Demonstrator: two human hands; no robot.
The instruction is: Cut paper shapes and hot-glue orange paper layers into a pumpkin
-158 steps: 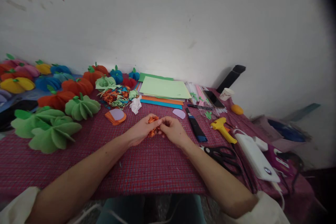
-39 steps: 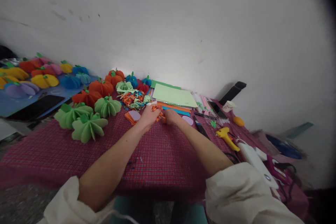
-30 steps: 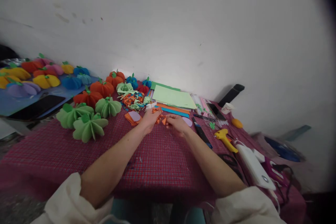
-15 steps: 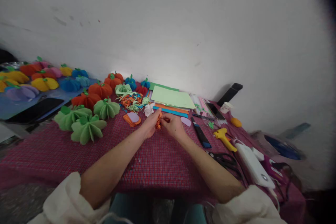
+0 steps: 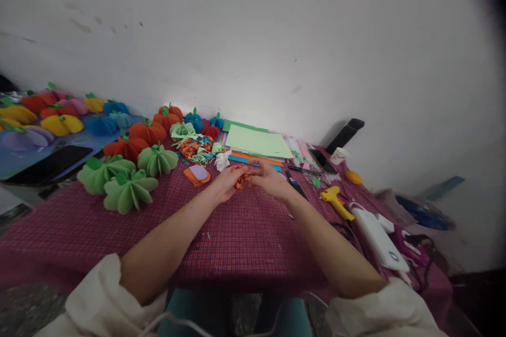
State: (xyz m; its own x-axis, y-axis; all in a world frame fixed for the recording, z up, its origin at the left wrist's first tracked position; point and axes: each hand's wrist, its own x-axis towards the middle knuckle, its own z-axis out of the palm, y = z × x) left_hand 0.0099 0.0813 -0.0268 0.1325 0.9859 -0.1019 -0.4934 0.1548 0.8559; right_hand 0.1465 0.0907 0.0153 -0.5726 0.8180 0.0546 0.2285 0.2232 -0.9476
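Note:
Crumpled orange paper scraps [image 5: 239, 183] sit bunched between my two hands over the checked cloth. My left hand [image 5: 228, 185] is curled around them from the left. From the right, my right hand [image 5: 271, 180] reaches over with its fingers apart, the fingertips at the edge of the bunch. Just left of the hands lie a white crumpled paper [image 5: 222, 160] and a small stack of orange cut pieces [image 5: 193, 177] topped by a lilac one [image 5: 200, 172]. Behind these is a pile of orange and green paper scraps [image 5: 195, 148].
Green paper pumpkins [image 5: 129, 191] and orange ones [image 5: 147, 131] stand at left. Coloured sheets [image 5: 256, 142] lie at the back. To the right are a yellow glue gun [image 5: 336, 202], a paper cup [image 5: 339, 156], a white power bank [image 5: 379, 237] and partly hidden scissors [image 5: 343, 230].
My right hand has loosened from a pinch at the orange scraps, its fingers now spread, and its forearm covers more of the knife and scissors. The view has shifted slightly.

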